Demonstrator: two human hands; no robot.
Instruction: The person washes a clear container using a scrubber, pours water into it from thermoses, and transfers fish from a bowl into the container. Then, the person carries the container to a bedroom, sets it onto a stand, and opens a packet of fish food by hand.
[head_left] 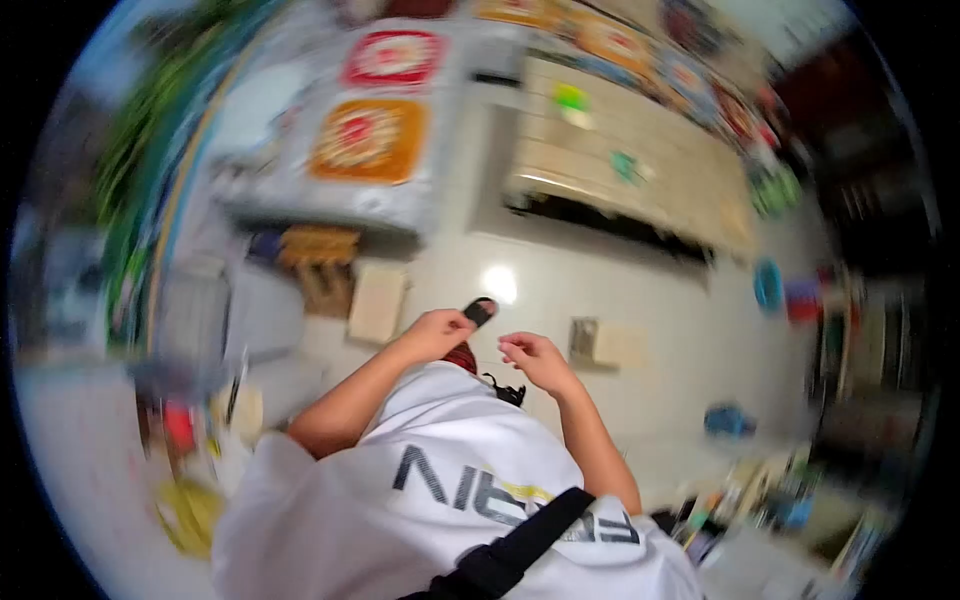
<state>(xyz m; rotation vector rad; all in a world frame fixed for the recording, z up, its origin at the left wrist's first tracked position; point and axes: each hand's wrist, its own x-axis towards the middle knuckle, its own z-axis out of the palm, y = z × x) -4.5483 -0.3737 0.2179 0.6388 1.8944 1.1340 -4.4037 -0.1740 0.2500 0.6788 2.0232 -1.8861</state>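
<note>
My left hand (pixel 440 335) is in front of my waist with its fingers curled in and pressed together. Whether anything small is inside it cannot be seen. Just beyond its fingertips, lower down, shows a foot in a black sandal (pixel 479 312). A short gap to the right, my right hand (pixel 536 360) hovers with loosely bent fingers, thumb and fingers apart, holding nothing visible. Under it, part of a second black sandal (pixel 507 391) shows past the white shirt (pixel 480 470). A black strap (pixel 520 545) crosses the shirt. The picture is smeared by motion.
A long, low pale table (pixel 590 180) stands ahead with small green items on it. Left of it is a seat with an orange cushion (pixel 368 140) and a red cushion (pixel 395 58). Boxes (pixel 378 303) and a small block-like object (pixel 592 341) rest on the shiny floor (pixel 450 265).
</note>
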